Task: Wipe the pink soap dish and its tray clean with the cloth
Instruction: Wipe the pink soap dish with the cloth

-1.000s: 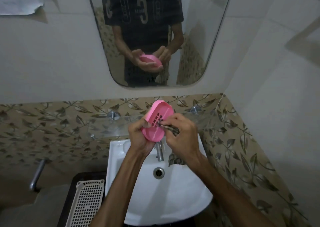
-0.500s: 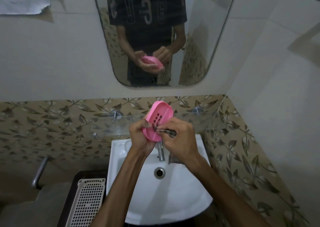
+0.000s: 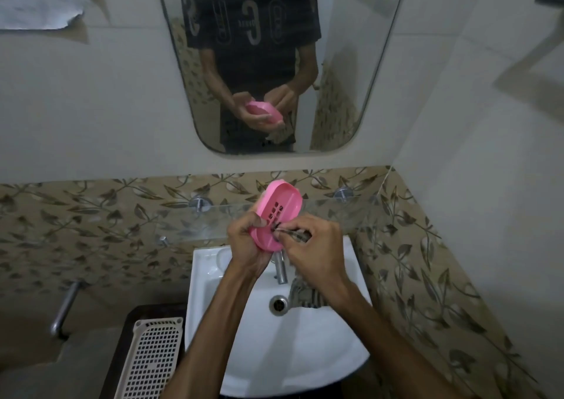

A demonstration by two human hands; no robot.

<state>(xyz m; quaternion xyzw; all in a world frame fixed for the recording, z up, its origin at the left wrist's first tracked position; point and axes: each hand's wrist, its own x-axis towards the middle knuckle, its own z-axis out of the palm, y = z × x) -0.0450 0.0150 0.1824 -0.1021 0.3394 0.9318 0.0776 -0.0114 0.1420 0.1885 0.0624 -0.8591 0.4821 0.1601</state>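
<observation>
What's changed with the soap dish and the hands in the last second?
Almost nothing. The left hand still grips the pink soap dish tilted above the sink, and the right hand still pinches the cloth against its slots, with only slight working of the fingers. The view itself shifted a little.

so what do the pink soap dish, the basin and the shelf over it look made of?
Pink oval soap dish: looks like moulded plastic, uniform matte colour, cut drain slots. White basin: probably glazed ceramic, glossy with soft reflections. Clear shelf: seems glass, see-through to the leaf tiles, held on metal pegs. Left hand grips the dish.
</observation>
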